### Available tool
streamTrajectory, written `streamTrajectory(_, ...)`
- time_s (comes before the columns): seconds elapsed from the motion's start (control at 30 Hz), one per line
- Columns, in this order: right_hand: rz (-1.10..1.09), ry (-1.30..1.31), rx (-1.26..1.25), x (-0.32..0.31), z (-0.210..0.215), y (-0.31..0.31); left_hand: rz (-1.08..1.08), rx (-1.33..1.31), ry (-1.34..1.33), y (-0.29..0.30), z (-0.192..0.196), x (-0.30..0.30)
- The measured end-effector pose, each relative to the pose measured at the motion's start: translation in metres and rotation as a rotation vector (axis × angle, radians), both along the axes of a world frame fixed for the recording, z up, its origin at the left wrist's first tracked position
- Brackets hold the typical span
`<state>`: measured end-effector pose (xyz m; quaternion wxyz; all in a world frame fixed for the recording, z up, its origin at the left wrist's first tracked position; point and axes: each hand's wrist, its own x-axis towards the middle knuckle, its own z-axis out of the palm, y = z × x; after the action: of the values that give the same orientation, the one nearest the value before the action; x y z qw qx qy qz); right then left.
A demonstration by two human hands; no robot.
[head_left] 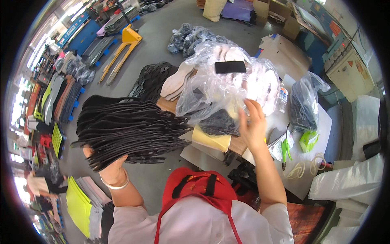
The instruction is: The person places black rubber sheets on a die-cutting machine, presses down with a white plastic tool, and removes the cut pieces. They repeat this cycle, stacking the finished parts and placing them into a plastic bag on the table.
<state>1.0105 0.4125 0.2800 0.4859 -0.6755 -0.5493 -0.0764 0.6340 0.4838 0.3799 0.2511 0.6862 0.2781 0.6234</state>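
Observation:
My left hand (113, 173), a pale bangle at its wrist, is closed under a thick stack of black insoles (130, 130). The stack is held up left of the table and hides most of the fingers. My right hand (253, 126) is over the near part of a clear plastic bag (199, 97), fingers bent but apart, with nothing seen between them. Whether its fingertips touch the film I cannot tell. Black pieces (219, 122) show under the film. Pale insoles (176, 83) lie left of the bag, and a black phone (230, 67) rests on top.
A yellow pad (211, 139) lies at the table's near edge. To the right are a bottle (282, 99), green-handled snips (286, 148), a green packet (309, 141) and a filled plastic bag (304, 103). Beyond the stack stand a black pile (152, 81) and a yellow pallet jack (122, 53).

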Motion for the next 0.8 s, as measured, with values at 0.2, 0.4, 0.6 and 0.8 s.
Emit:
streamTrajectory(0.2,-0.354,-0.040,-0.659,-0.027,0.025,0.106,0.109,0.314,0.242,0.033,-0.002,0.007)
streamTrajectory(0.4,-0.248,-0.020,-0.843,-0.021,-0.020,0.065,0.057,0.237,0.257,0.055,-0.006,0.007)
streamTrajectory(0.6,-0.091,0.600,-0.059,-0.041,-0.040,-0.018,-0.049,0.129,0.198,0.066,-0.014,0.015)
streamTrajectory(0.8,0.065,1.557,0.516,-0.067,-0.053,-0.051,-0.285,-0.040,0.059,0.081,-0.006,0.052)
